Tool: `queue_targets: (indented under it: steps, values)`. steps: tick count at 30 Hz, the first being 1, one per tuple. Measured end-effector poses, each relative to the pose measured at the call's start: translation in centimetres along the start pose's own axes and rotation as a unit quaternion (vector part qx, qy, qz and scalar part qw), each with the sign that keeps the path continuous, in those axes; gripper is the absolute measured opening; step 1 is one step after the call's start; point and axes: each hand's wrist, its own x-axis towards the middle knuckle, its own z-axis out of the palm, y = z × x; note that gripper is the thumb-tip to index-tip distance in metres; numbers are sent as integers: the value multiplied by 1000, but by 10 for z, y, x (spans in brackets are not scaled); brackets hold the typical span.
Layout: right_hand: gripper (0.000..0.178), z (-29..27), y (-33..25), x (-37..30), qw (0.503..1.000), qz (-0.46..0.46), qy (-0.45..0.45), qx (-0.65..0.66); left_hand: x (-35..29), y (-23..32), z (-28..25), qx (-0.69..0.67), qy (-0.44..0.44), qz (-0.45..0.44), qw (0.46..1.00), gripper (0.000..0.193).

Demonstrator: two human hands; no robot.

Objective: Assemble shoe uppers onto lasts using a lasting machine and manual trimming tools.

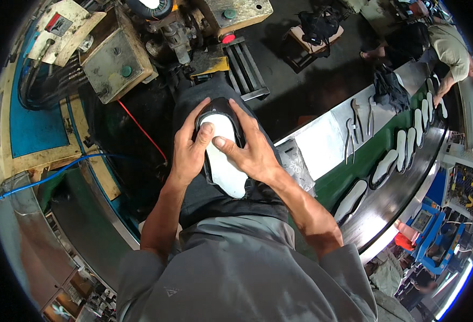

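Note:
A black shoe upper on a last [223, 155], its white sole side facing up, rests over my lap between both hands. My left hand [191, 145] grips its left edge, the thumb pressed on the white insole and the fingers curled round the dark rim. From the other side my right hand [252, 153] clasps it the same way, its thumb on the white surface close to the left thumb. The dark upper shows at the far end, beyond the fingers. The underside of the shoe is hidden.
At the right, a green conveyor belt [328, 189] carries several white-soled shoes [352, 199]. Pincers [349, 140] lie on a metal ledge [318, 140]. A machine with a worn control box [115, 70] stands ahead. A co-worker [451, 51] reaches over the belt at far right.

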Motion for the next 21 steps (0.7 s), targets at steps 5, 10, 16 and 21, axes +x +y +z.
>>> queue_targets:
  steps: [5,10,16,21]
  values:
    - [85,10,5,4,999,-41,29,-9,-5,-13,8,23,55,20,998,57]
    - [87,21,16,9,996,-67,53,-14,-3,-28,15,69,138,69,986,47]
    - [103,-30,39,18,967,39,-121,222,3,-35,-11,-74,54,-8,996,48]
    - [112,-38,34,43,969,3,-168,180,7,-46,-2,-208,16,-23,978,56]
